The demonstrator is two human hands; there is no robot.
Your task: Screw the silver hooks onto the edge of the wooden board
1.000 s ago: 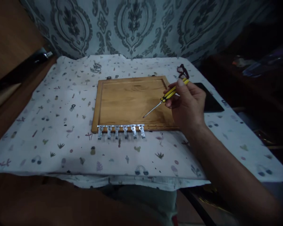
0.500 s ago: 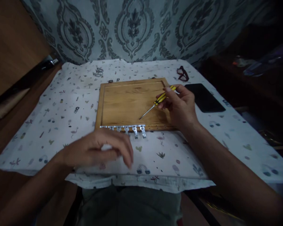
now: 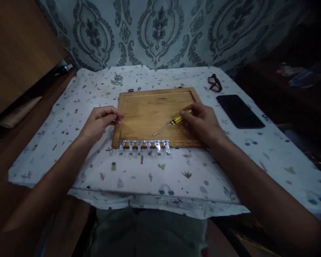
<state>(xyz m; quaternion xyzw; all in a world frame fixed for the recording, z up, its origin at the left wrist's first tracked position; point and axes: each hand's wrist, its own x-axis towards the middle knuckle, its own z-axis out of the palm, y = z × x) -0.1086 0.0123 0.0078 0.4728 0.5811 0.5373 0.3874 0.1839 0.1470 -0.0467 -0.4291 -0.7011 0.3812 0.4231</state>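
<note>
A yellow-and-black screwdriver (image 3: 180, 117) rests in the curled fingers of my right hand (image 3: 203, 123), its metal shaft slanting down to the left over a wooden board (image 3: 144, 116). At the board's left edge is my left hand (image 3: 103, 121), thumb and fingertips brought together in a pinch; anything between them is too small to make out. Along the front edge of the board sits a row of several shiny metal hinge-like pieces (image 3: 148, 147), their arms sticking out toward me. Small holes show in the front edge right of that row.
Loose metal pieces (image 3: 117, 79) lie at the back left of the patterned tablecloth (image 3: 139, 182). Dark red glasses (image 3: 214, 84) and a black tablet-like slab (image 3: 240, 111) lie on the right. A patterned curtain (image 3: 160, 32) hangs behind the table.
My left hand has gone from in front of the metal pieces up and left to the board's left edge, uncovering the row. The screwdriver in my right hand has sunk slightly and tilted flatter.
</note>
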